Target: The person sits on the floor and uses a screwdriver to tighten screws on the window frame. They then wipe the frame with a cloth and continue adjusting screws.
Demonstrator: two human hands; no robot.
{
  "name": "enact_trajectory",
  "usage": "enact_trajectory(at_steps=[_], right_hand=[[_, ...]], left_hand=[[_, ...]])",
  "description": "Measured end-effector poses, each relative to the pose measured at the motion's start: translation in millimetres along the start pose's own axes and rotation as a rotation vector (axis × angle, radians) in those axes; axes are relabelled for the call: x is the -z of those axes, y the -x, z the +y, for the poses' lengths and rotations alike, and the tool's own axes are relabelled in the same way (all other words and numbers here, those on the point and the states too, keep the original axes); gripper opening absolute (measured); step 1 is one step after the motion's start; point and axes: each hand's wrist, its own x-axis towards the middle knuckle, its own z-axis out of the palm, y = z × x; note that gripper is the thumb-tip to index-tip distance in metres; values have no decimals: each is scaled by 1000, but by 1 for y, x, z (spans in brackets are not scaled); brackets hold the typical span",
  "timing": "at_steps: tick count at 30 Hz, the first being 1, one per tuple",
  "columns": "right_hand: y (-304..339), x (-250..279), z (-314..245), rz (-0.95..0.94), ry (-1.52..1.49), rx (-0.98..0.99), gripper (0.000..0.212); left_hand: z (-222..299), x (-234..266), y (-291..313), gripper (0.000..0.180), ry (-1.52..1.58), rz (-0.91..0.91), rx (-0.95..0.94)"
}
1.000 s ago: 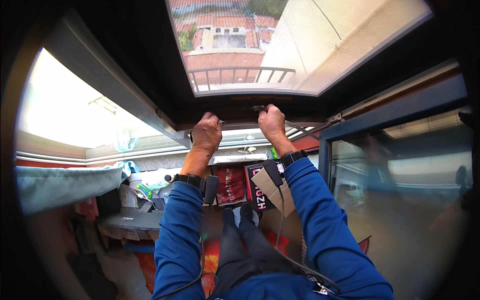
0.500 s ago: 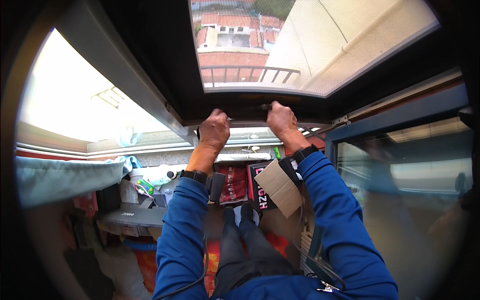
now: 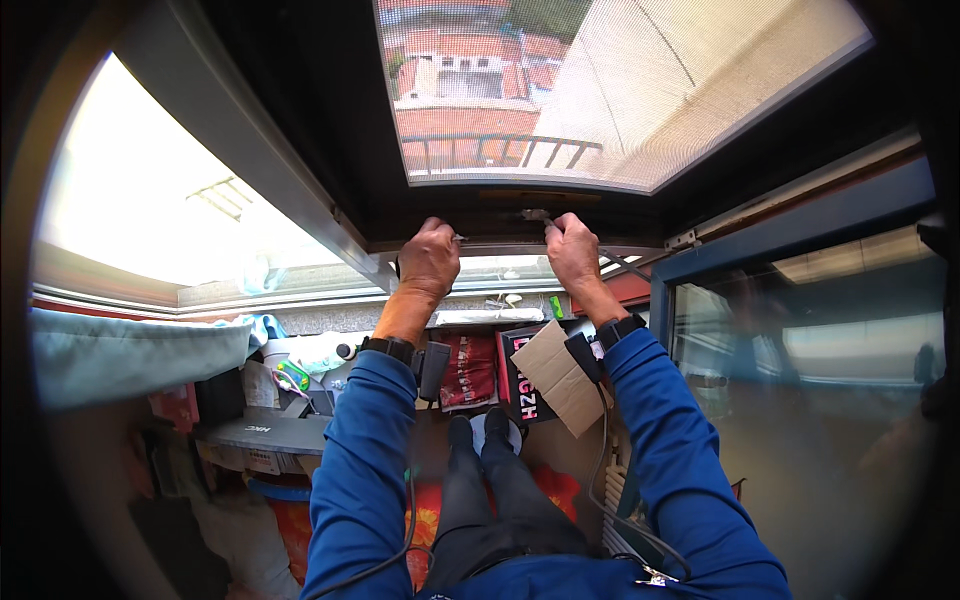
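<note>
Both my hands are raised to the lower rail of a dark window frame point(image 3: 480, 222) that holds a mesh screen point(image 3: 480, 110). My left hand point(image 3: 430, 262) is closed at the rail's left part, with a tiny pale bit showing by its fingertips; what it grips is hidden. To its right, my right hand point(image 3: 574, 252) pinches with thumb and fingers. A small silvery-white piece point(image 3: 536, 214) sits at those fingertips against the frame; its kind is too small to make out.
A blue-framed glass casement point(image 3: 800, 230) stands open on the right. Below are a red package point(image 3: 468, 370), a black box point(image 3: 522, 390) with a cardboard piece point(image 3: 560, 378), and a cluttered desk with a dark monitor point(image 3: 262, 430). A light-blue curtain point(image 3: 140, 360) hangs left.
My right hand has shifted slightly right and down, so more of the silvery-white piece shows. My left hand has stayed nearly in place.
</note>
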Motion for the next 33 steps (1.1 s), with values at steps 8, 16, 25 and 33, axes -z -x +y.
enact_trajectory(at_steps=[8, 16, 25, 33], right_hand=[[-8, -2, -4, -33, 61, 122, 21], [-8, 15, 4, -9, 171, 97, 21], [-9, 5, -4, -65, 159, 124, 23], [-10, 1, 7, -39, 122, 18, 21]], left_hand=[[0, 1, 0, 9, 19, 24, -11], [2, 1, 1, 6, 34, 61, -25], [2, 0, 1, 8, 32, 48, -18], [3, 1, 2, 8, 40, 46, -8]])
